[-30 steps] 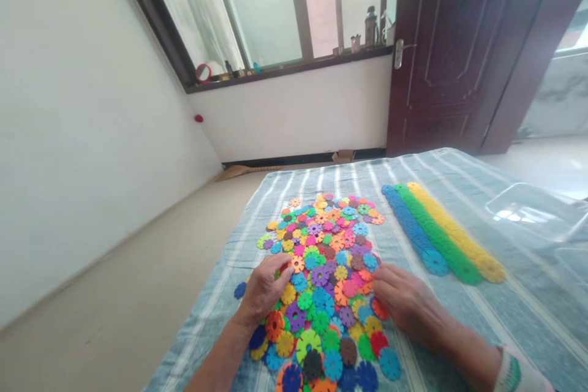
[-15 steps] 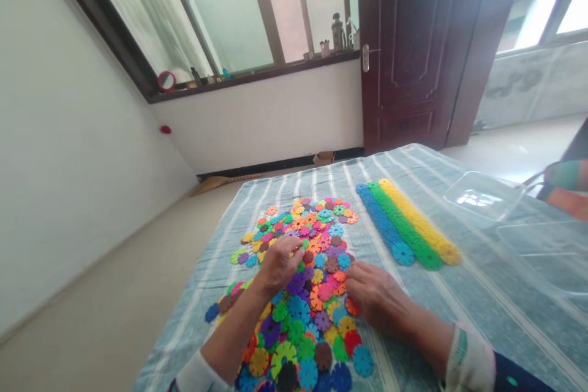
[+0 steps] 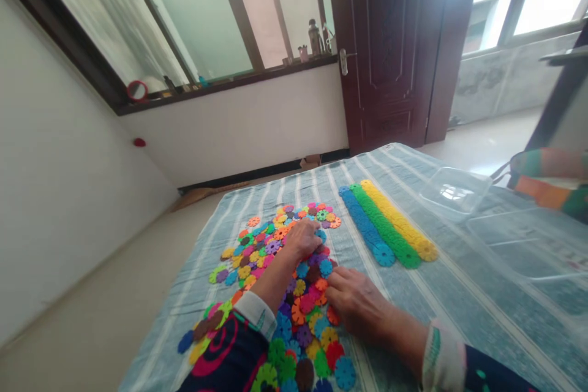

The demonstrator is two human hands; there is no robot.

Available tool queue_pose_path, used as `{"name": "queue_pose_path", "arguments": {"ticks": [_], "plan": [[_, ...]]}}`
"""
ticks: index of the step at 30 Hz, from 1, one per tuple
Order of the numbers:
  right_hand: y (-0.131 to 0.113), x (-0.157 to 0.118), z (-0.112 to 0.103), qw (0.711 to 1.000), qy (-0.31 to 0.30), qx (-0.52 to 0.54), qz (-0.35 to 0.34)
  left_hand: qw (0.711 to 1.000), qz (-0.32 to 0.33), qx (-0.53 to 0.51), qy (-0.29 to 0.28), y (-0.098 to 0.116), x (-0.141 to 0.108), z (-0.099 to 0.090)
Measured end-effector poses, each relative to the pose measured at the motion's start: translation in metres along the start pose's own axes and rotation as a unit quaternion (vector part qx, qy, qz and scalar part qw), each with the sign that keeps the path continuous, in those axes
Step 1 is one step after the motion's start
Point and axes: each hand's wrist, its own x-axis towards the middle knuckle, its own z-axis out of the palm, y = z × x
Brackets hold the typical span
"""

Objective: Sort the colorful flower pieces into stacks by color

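Note:
Many notched plastic discs (image 3: pixel 304 335) in mixed colours lie in a loose pile on the striped cloth. My left hand (image 3: pixel 304 237) reaches over the upper part of the pile, its fingers bent down onto the discs; whether it grips one is hidden. At the pile's right edge rests my right hand (image 3: pixel 356 300), fingers curled together beside orange discs, and what they hold cannot be made out. To the right, overlapping discs form three long rows: blue (image 3: pixel 365 223), green (image 3: pixel 384 225) and yellow (image 3: pixel 399 220).
A clear plastic box (image 3: pixel 456 193) stands right of the rows, with a second clear container (image 3: pixel 528 242) nearer. Beyond them is a colourful striped item (image 3: pixel 549 180). The striped tablecloth (image 3: pixel 463 294) covers the surface. A door and a windowsill are behind.
My left hand has moved forward and right across the pile, its sleeve now over the discs. My right hand stays at the pile's edge. The whole view has shifted.

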Motion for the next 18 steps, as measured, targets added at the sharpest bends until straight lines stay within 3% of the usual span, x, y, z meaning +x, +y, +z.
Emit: {"name": "queue_pose_path", "arguments": {"ticks": [4,8,15,18], "plan": [[-0.001,0.0,0.0,1.0,0.013,-0.002,-0.003,0.999,-0.016,-0.016,-0.024,-0.002,0.006,-0.001],[-0.001,0.001,0.0,1.0,0.022,-0.003,-0.006,0.998,-0.042,-0.055,-0.007,-0.009,0.006,0.001],[0.001,0.001,0.003,0.999,0.027,-0.01,-0.013,0.985,-0.054,-0.16,0.034,-0.028,-0.021,-0.003],[-0.001,0.001,0.002,0.999,0.037,-0.024,-0.018,0.963,-0.053,-0.26,0.041,-0.03,-0.032,-0.006]]}}
